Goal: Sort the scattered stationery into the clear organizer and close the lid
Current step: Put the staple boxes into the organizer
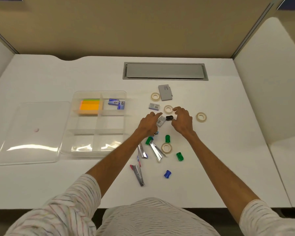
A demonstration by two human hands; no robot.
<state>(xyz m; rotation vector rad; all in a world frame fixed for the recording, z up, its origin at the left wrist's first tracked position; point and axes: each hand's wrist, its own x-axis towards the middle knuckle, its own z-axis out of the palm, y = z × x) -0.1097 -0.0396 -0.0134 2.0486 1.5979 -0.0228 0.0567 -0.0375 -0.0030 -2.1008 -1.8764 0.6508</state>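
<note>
Sorting looks to be in its early part. On the white desk (228,150) the lid (31,133) lies flat and off, just left of the clear organizer (85,153). Only the organizer's two far compartments hold anything: a stack of orange and green sticky notes (90,109) in the far left one and blue staple boxes (117,103) in the far right one. Both arms reach into the scatter to the right of the organizer. The left hand (148,124) stretches its fingers over a small grey box (161,120), though whether it pinches the box or only touches it I cannot tell. The right hand (183,120) is loosely curved and released, holding nothing, with its thumb just beside a small black item (169,118) that lies between the two hands. The step in hand seems to be a pick-up. The next move calls for a firm pinch on the box, a lift, and a carry left, probably to the far right compartment with its like. Left to sort are a grey pad (165,92) farthest away, metal staple removers (156,149) nearest the person, four tape rolls (201,117), another little box (154,106), and green sharpeners (180,157) with a blue one (167,174). The lid should go on last.
</note>
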